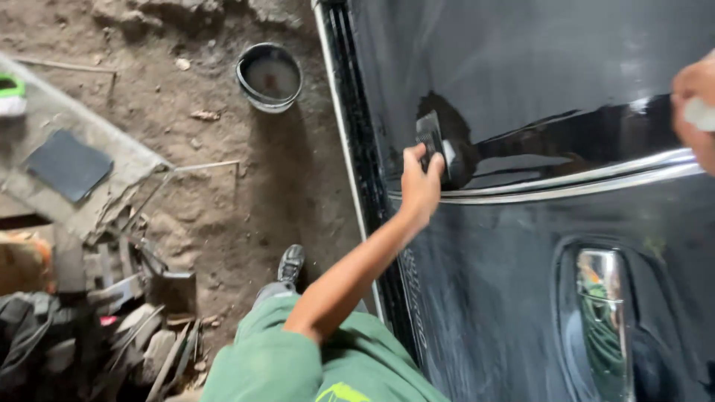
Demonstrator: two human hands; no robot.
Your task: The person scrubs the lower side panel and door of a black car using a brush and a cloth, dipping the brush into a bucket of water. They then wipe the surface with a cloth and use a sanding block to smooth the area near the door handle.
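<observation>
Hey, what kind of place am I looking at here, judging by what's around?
Probably an informal outdoor car body or paint repair yard: a glossy black car door being rubbed with a small dark sanding block in the left hand, a round tub of water, and scrap on bare dirt ground.

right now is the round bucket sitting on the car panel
No, the bucket stands on the dirt ground, left of the black car panel.

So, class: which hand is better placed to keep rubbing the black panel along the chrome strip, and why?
The left hand. It grips the sanding block flat against the panel, just above the chrome strip. The right hand sits at the frame's edge, holding something pale, away from the block.
</observation>
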